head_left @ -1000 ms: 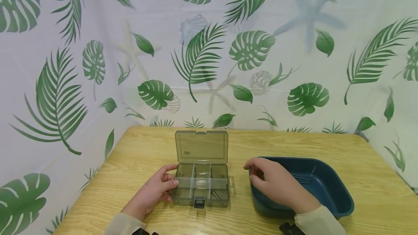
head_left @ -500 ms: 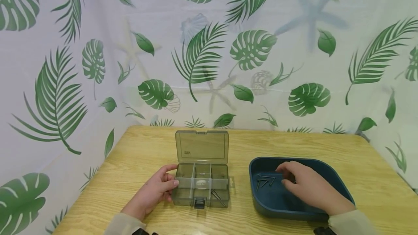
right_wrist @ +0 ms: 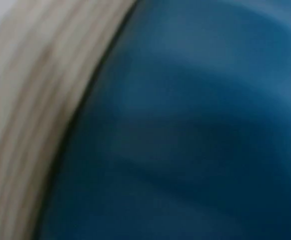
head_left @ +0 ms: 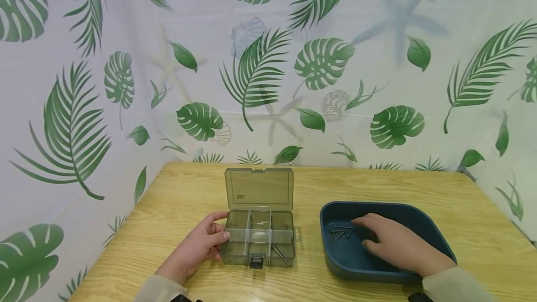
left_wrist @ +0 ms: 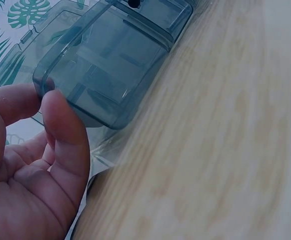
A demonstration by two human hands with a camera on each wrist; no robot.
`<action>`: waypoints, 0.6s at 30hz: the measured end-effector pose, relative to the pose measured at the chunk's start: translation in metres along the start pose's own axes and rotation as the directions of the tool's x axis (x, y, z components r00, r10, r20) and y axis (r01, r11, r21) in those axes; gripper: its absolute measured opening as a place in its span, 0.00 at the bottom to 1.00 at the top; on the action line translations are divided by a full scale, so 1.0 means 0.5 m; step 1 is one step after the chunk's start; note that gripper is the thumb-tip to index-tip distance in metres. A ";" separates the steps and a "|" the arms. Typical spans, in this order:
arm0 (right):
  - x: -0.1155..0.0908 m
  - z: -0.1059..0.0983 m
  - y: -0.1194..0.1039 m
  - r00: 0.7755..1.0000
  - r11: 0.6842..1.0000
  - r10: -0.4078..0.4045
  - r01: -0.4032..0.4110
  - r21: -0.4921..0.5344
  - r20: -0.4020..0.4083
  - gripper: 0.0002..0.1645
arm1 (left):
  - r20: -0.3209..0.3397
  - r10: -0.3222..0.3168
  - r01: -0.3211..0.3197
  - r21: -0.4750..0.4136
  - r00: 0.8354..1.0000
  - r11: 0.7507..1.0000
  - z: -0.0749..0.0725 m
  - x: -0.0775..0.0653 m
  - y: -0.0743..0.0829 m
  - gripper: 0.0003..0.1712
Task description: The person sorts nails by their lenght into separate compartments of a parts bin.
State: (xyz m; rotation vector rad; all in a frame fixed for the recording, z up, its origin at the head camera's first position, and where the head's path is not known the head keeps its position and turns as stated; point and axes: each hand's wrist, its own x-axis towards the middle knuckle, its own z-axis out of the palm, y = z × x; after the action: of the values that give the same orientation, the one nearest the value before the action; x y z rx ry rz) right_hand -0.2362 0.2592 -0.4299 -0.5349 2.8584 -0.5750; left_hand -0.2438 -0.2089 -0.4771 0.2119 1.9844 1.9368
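Note:
In the head view a smoky clear compartment box [head_left: 258, 235] stands on the table with its lid [head_left: 259, 188] raised. My left hand [head_left: 203, 242] holds its left side, thumb on the near edge; the left wrist view shows thumb and forefinger at a corner of the box [left_wrist: 120, 60]. Several thin metal nails or screws [head_left: 279, 253] lie in the front right compartment. My right hand [head_left: 396, 242] reaches into a dark blue tray [head_left: 329, 255], thumb and fingers apart. Beside its fingertips lie several more nails or screws [head_left: 341, 233]. The right wrist view is blurred.
A wooden table [head_left: 201, 185] carries the box and the tray, with a gap between them. Behind and at the sides hangs a white cloth [head_left: 268, 83] printed with green leaves.
My right hand has moved right from the tray's left rim into the tray, lowering toward the nails or screws. My left hand and the box have stayed put.

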 end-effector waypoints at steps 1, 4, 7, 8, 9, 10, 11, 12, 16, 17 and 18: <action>0.002 0.004 -0.005 1.000 1.000 -0.010 0.010 -0.009 0.009 0.28 | 0.000 0.001 -0.001 0.001 1.000 1.000 -0.001 0.000 0.000 0.38; 0.005 0.011 -0.015 0.999 1.000 -0.024 0.024 -0.014 0.042 0.30 | 0.000 0.002 -0.002 0.002 1.000 1.000 -0.001 0.001 -0.002 0.38; 0.005 0.012 -0.015 0.998 1.000 -0.017 0.019 -0.023 0.067 0.32 | 0.001 0.004 -0.004 0.003 1.000 1.000 -0.001 0.002 -0.006 0.38; 0.005 0.012 -0.014 0.998 1.000 -0.006 0.008 -0.030 0.068 0.32 | 0.002 0.006 -0.006 0.005 1.000 1.000 -0.001 0.001 -0.006 0.38; 0.004 0.012 -0.012 0.998 0.999 0.005 -0.002 -0.038 0.066 0.32 | 0.002 0.005 -0.005 0.006 1.000 1.000 -0.001 0.002 -0.007 0.38; 0.005 0.012 -0.010 0.998 0.999 0.011 -0.009 -0.045 0.063 0.32 | 0.003 0.005 -0.005 0.006 1.000 1.000 -0.001 0.002 -0.007 0.38; 0.004 0.012 -0.008 0.998 0.999 0.012 -0.009 -0.052 0.057 0.31 | 0.003 0.004 -0.004 0.007 1.000 1.000 -0.001 0.002 -0.006 0.38; 0.004 0.012 -0.007 0.999 0.998 0.016 -0.013 -0.056 0.052 0.31 | 0.004 0.003 -0.003 0.007 1.000 1.000 -0.001 0.001 -0.005 0.38; 0.004 0.012 -0.004 0.999 0.997 -0.007 0.010 -0.075 0.045 0.30 | 0.002 0.003 -0.003 0.004 1.000 1.000 -0.001 0.000 -0.002 0.38; 0.004 0.012 -0.003 0.999 0.996 -0.013 0.017 -0.082 0.048 0.31 | 0.002 0.004 -0.004 0.003 1.000 1.000 -0.001 -0.001 -0.001 0.38; 0.003 0.011 -0.003 0.999 0.996 -0.014 0.018 -0.086 0.052 0.31 | 0.003 0.005 -0.005 0.003 1.000 1.000 -0.001 -0.001 -0.001 0.38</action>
State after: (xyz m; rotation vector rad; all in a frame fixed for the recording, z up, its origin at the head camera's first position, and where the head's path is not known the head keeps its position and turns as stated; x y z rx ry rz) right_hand -0.2359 0.2553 -0.4345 -0.5782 2.8435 -0.4351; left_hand -0.2432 -0.2095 -0.4775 0.2209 1.9873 1.9351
